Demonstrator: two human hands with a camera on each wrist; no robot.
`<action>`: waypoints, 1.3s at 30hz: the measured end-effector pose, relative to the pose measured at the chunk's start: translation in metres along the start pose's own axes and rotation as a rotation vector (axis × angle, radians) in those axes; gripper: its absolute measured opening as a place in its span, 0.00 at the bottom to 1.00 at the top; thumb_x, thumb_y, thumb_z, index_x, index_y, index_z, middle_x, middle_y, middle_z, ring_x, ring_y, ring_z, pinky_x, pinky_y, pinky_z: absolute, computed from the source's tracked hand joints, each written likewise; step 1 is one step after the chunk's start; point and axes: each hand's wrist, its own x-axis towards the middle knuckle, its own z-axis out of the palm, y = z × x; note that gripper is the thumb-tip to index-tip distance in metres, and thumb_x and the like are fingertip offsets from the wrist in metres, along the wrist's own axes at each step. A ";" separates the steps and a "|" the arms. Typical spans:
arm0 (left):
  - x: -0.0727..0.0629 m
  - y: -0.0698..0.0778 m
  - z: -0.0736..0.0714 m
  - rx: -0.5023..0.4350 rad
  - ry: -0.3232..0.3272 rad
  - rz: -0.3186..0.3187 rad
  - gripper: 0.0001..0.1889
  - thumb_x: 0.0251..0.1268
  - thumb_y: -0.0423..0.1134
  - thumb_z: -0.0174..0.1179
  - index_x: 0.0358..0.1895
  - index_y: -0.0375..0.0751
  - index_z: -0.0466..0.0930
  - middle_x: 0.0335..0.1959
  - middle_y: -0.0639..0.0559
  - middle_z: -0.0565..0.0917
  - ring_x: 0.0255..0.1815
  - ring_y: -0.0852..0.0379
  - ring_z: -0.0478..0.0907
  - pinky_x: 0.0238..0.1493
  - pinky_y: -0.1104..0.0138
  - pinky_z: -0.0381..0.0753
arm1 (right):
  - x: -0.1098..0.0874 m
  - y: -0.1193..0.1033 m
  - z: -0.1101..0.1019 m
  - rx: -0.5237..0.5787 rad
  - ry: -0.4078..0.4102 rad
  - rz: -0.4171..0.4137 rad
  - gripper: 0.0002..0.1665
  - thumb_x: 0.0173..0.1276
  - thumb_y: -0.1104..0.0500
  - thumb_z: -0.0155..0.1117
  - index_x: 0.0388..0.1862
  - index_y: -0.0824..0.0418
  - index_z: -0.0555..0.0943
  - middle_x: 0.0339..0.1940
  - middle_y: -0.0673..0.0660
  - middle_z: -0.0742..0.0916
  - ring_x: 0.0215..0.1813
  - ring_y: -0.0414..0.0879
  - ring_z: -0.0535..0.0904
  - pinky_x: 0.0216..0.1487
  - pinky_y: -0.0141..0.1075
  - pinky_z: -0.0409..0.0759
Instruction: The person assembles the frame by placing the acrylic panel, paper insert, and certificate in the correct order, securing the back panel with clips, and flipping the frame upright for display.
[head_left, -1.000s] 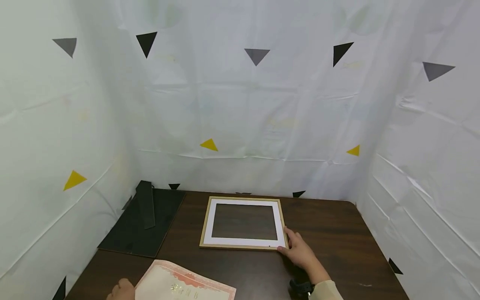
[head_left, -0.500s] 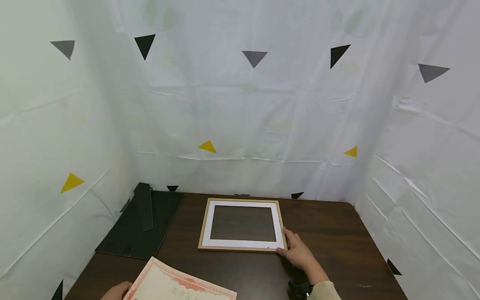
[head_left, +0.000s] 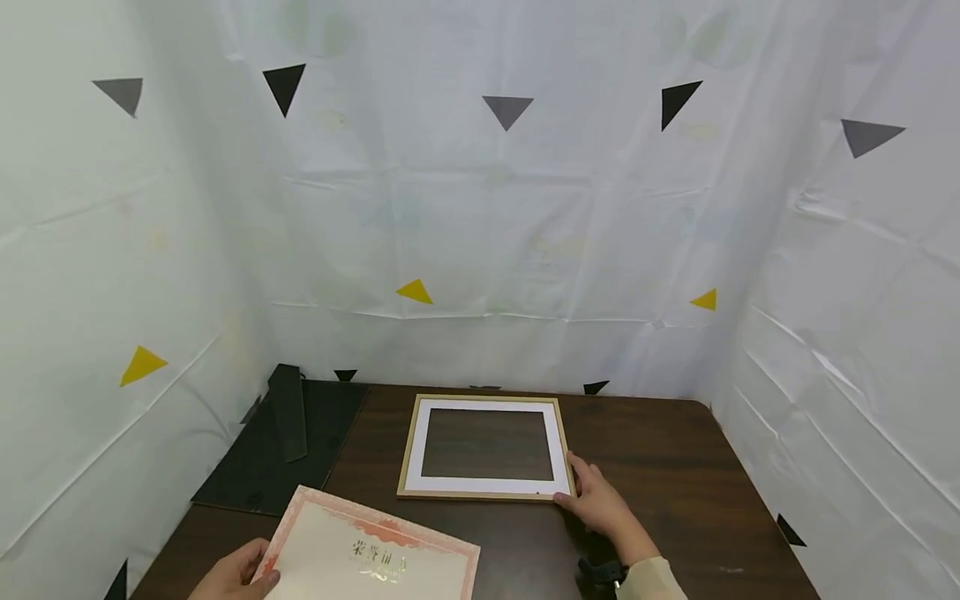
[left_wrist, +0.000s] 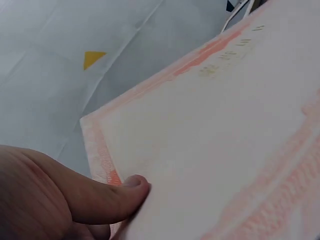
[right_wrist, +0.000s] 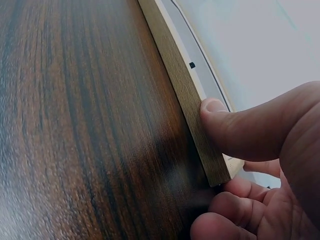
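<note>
A certificate [head_left: 375,554] with a pink patterned border and a line of lettering is held at its left edge by the left hand [head_left: 238,575], pinched with the thumb laid on the printed face. It is held at a slant at the near left of the counter [head_left: 660,483], and its lower part is cut off by the bottom of the head view. A picture frame [head_left: 487,484], thin and wooden with a white inner border, is laid flat farther back, near the middle. Its near right corner is gripped by the right hand [head_left: 602,510], thumb placed on top and fingers curled at the side. A dark watch [head_left: 602,574] is worn on that wrist, below a pale sleeve [head_left: 651,581]. At the left, a black board [head_left: 243,471] with a stand strip [head_left: 288,417] is partly covered from view by the certificate. The counter is enclosed by a white curtain [head_left: 480,225] printed with triangles.
</note>
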 end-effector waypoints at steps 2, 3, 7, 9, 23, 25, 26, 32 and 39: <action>0.000 0.005 0.006 -0.012 0.055 0.007 0.18 0.82 0.37 0.63 0.56 0.23 0.72 0.39 0.46 0.88 0.35 0.53 0.85 0.34 0.65 0.84 | 0.001 0.002 0.000 -0.002 0.000 0.004 0.54 0.71 0.56 0.80 0.88 0.62 0.61 0.42 0.59 0.75 0.19 0.47 0.72 0.21 0.40 0.77; 0.001 0.006 0.009 -0.025 0.081 0.005 0.18 0.81 0.38 0.64 0.57 0.23 0.72 0.41 0.44 0.89 0.36 0.53 0.85 0.34 0.65 0.84 | 0.001 0.003 0.000 -0.001 0.000 0.009 0.55 0.71 0.56 0.80 0.89 0.61 0.60 0.42 0.59 0.76 0.18 0.47 0.72 0.21 0.40 0.77; 0.007 0.013 0.018 -0.123 0.147 -0.014 0.23 0.81 0.39 0.65 0.62 0.23 0.71 0.52 0.38 0.90 0.42 0.49 0.89 0.39 0.59 0.90 | 0.002 0.002 -0.001 0.006 0.000 0.006 0.57 0.70 0.57 0.81 0.89 0.61 0.60 0.42 0.59 0.76 0.18 0.47 0.72 0.21 0.40 0.78; 0.009 0.019 0.022 -0.192 0.172 -0.031 0.24 0.82 0.39 0.64 0.66 0.23 0.69 0.54 0.37 0.89 0.45 0.46 0.90 0.41 0.55 0.91 | 0.001 0.001 -0.001 0.011 -0.007 0.003 0.56 0.70 0.57 0.81 0.89 0.61 0.61 0.42 0.59 0.76 0.18 0.48 0.71 0.20 0.40 0.78; 0.041 0.067 0.045 -0.343 0.401 0.038 0.19 0.87 0.36 0.57 0.71 0.33 0.70 0.57 0.34 0.86 0.42 0.47 0.91 0.39 0.55 0.92 | 0.004 0.001 -0.006 0.048 -0.050 -0.016 0.52 0.68 0.60 0.82 0.87 0.57 0.66 0.42 0.59 0.76 0.27 0.50 0.75 0.21 0.40 0.80; 0.048 0.076 0.045 -0.311 0.425 0.056 0.19 0.86 0.36 0.59 0.70 0.33 0.72 0.55 0.34 0.87 0.39 0.49 0.90 0.36 0.57 0.92 | 0.005 0.001 -0.007 0.054 -0.067 -0.030 0.52 0.67 0.61 0.83 0.86 0.57 0.67 0.41 0.59 0.76 0.27 0.50 0.75 0.22 0.41 0.81; 0.052 0.079 0.045 -0.293 0.434 0.063 0.18 0.85 0.36 0.60 0.69 0.33 0.73 0.53 0.35 0.87 0.38 0.50 0.90 0.35 0.58 0.91 | 0.006 0.002 -0.008 0.056 -0.075 -0.039 0.52 0.67 0.61 0.83 0.86 0.57 0.67 0.40 0.59 0.76 0.27 0.50 0.74 0.23 0.41 0.81; 0.073 0.097 0.050 -0.250 0.476 0.103 0.16 0.85 0.37 0.61 0.65 0.34 0.75 0.50 0.34 0.88 0.33 0.50 0.88 0.31 0.60 0.89 | 0.004 0.004 -0.009 0.062 -0.100 -0.065 0.52 0.66 0.63 0.83 0.86 0.58 0.67 0.40 0.60 0.76 0.27 0.50 0.75 0.23 0.40 0.81; 0.102 0.107 0.058 -0.235 0.533 0.166 0.15 0.86 0.39 0.60 0.64 0.33 0.76 0.52 0.30 0.87 0.34 0.52 0.87 0.30 0.64 0.88 | 0.004 0.002 -0.011 0.076 -0.098 -0.042 0.53 0.66 0.62 0.84 0.86 0.56 0.67 0.38 0.60 0.77 0.26 0.50 0.75 0.23 0.40 0.80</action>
